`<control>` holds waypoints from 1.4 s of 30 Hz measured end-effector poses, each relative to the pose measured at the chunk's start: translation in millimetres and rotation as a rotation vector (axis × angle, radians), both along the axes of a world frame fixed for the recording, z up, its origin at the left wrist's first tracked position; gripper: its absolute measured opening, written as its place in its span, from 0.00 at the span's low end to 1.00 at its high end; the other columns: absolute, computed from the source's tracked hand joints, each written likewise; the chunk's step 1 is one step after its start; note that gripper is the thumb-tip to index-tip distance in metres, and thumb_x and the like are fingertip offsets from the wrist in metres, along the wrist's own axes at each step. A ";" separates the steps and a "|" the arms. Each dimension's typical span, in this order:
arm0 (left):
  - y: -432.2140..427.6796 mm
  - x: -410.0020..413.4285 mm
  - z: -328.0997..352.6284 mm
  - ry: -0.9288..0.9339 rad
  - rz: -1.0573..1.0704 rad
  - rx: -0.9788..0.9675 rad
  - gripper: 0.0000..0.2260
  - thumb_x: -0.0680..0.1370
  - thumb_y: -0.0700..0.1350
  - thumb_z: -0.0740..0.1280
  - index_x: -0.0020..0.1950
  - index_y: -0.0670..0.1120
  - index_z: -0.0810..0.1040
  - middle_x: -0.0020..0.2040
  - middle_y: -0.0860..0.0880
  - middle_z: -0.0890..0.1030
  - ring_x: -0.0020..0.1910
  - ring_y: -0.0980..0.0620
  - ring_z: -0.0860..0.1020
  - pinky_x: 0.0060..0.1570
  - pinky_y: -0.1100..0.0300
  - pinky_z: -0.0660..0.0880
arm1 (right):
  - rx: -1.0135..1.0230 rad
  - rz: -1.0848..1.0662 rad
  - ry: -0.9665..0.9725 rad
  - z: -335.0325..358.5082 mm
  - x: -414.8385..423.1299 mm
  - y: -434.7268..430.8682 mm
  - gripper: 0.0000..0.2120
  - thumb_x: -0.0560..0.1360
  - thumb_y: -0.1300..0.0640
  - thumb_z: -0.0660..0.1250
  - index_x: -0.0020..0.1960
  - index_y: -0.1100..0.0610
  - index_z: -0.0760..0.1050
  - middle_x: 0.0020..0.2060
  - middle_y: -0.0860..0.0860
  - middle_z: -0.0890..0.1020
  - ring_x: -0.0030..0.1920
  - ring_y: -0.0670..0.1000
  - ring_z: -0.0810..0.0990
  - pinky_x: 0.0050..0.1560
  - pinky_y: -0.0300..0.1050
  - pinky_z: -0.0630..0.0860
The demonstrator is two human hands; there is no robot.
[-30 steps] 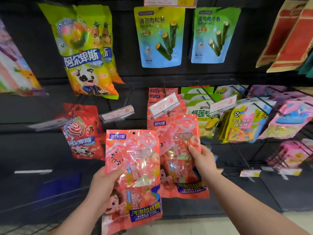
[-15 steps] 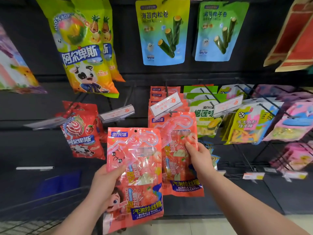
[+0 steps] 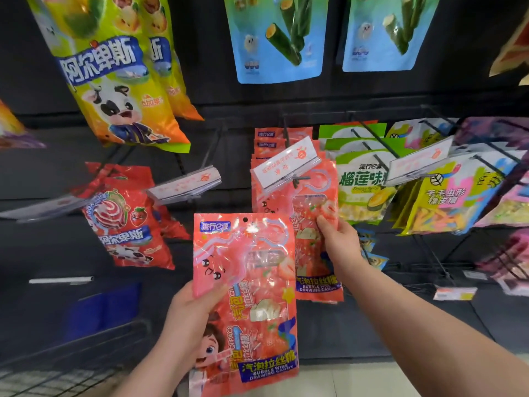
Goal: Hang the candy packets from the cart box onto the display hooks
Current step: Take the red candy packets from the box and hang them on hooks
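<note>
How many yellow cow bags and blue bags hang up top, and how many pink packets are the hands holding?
Yellow cow bags: 2
Blue bags: 2
Pink packets: 2, one in the left hand, one in the right hand
Total: 6

The light is even and fairly bright from above, against a dark back wall. White glare streaks the glossy pink packet (image 3: 246, 285) near its top. The centre is fairly sharp; the packets at the far left and right edges smear with blur, and the wide lens bends the shelf lines outward.
</note>
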State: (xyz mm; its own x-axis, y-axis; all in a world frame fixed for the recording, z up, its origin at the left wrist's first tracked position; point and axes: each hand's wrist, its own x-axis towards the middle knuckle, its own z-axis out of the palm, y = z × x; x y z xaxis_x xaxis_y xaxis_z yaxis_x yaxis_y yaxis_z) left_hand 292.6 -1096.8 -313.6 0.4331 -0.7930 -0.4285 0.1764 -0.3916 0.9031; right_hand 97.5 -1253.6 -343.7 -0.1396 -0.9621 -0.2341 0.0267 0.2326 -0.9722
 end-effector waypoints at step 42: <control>-68.6 -52.3 -13.7 0.055 -0.145 -0.192 0.04 0.74 0.41 0.70 0.48 0.46 0.81 0.42 0.46 0.86 0.40 0.47 0.84 0.39 0.55 0.78 | -0.187 0.116 0.123 -2.7 -29.7 59.9 0.04 0.75 0.56 0.67 0.43 0.53 0.79 0.38 0.53 0.85 0.43 0.56 0.84 0.48 0.60 0.79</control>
